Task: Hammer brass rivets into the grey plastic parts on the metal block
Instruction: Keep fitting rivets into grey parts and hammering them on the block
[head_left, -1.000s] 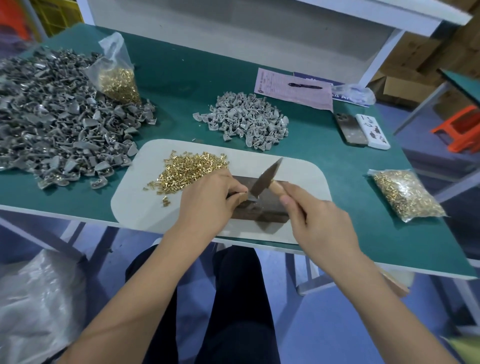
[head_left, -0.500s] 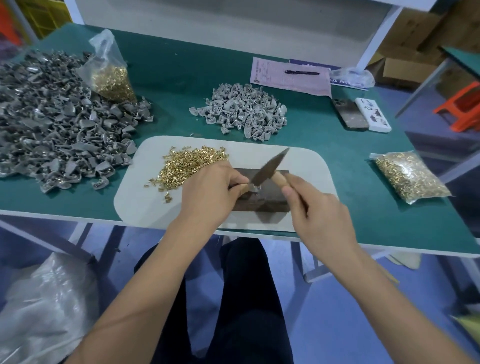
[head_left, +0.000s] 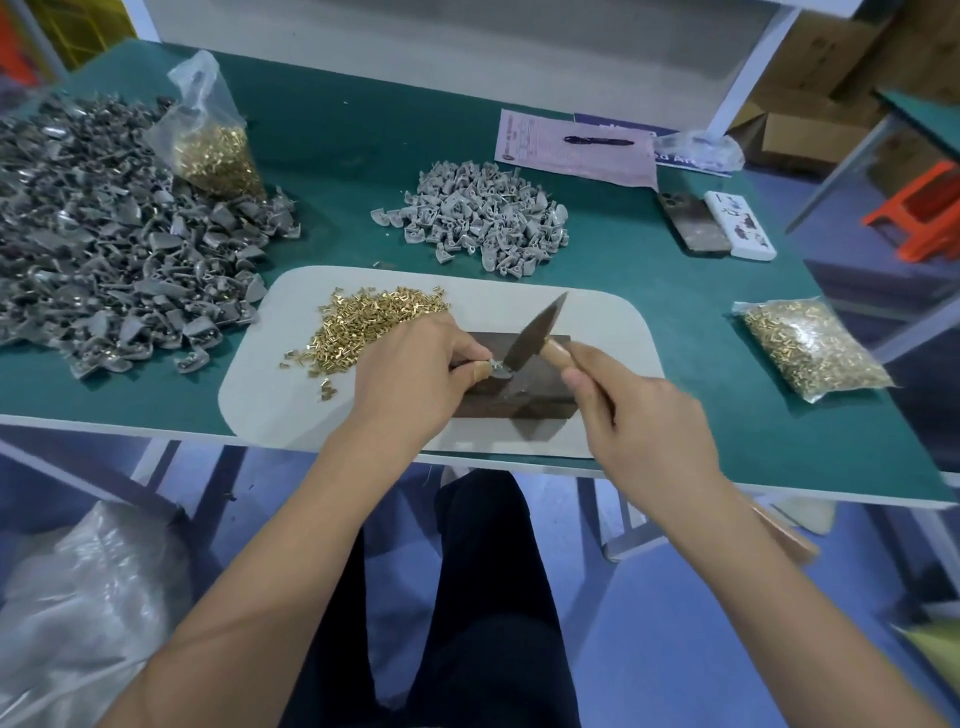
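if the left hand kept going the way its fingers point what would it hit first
Most likely the dark pointed hammer head: the left hand pinches a small grey plastic part on the dark metal block, fingers pointing right, with the head right beside them. Depth is unclear.

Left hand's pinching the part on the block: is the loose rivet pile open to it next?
Probably yes: the loose rivet pile lies uncovered right beside the left hand, though it must first release the grey part.
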